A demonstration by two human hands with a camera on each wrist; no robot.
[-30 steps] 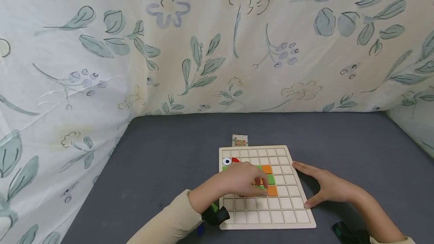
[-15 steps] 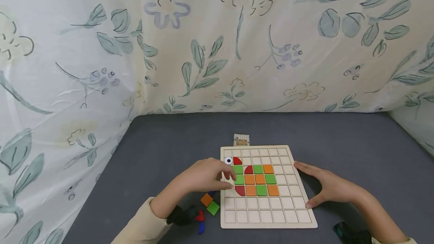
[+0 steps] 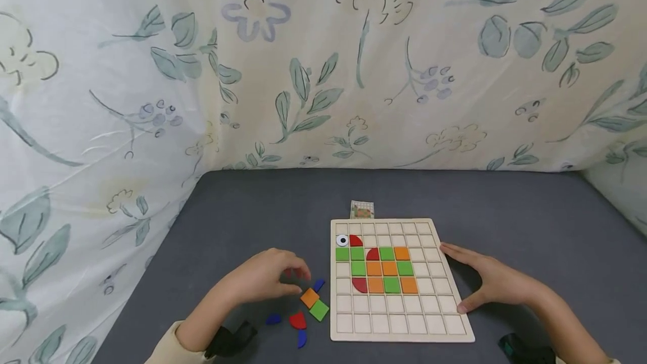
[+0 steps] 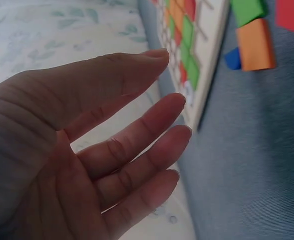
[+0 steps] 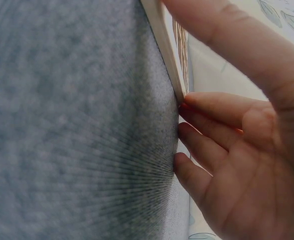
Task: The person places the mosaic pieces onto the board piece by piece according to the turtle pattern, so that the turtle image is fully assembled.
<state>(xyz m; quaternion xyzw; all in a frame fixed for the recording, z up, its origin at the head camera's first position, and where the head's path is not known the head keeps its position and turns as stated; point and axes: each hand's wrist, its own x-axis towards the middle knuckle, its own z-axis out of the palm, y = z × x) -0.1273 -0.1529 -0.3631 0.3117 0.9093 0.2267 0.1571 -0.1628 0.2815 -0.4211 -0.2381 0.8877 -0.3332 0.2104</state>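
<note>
My left hand (image 3: 270,277) hovers left of the board, thumb and fingers apart and loosely bent. The left wrist view shows nothing between its fingers (image 4: 157,117). Nearest to it lie an orange square tile (image 3: 310,297), a green square tile (image 3: 319,310) and a blue piece (image 3: 318,285). My right hand (image 3: 492,280) rests at the board's right edge, thumb and fingers spread along it. In the right wrist view its fingertips (image 5: 189,100) meet the rim. The pale gridded board (image 3: 394,323) carries green, orange and red tiles and a white eye tile (image 3: 342,240).
A red rounded piece (image 3: 297,321) and two blue pieces, one below it (image 3: 301,339) and one to its left (image 3: 273,319), lie on the dark grey cloth (image 3: 242,212). A small picture card (image 3: 362,209) sits behind the board. Floral fabric (image 3: 404,72) hangs at the back and left.
My left hand has moved left, off the board and over to the loose pieces, uncovering the tiles. My right hand has stayed at the board's edge.
</note>
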